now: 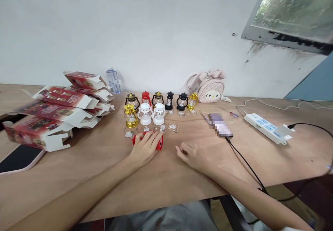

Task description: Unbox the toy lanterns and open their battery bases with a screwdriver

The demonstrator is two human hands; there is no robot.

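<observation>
My left hand (144,148) lies on the wooden table (104,175) with its fingers curled over a small red toy lantern (160,143) lying on its side. My right hand (191,154) rests on the table just to the right, fingers bent in a loose pinch around something small and dark that I cannot make out. Behind the hands stand two rows of miniature lanterns: a gold one (130,116) and two white ones (145,114) in front, and black, red and gold ones (169,101) behind. Several small clear pieces (173,127) lie before them.
A pile of red and white cardboard boxes (54,114) sits at the left, above a dark phone (18,159). A pink bag (209,87), a water bottle (113,80), a screwdriver (231,113), a blurred device (220,125) with a black cable, and a white power strip (266,128) are nearby.
</observation>
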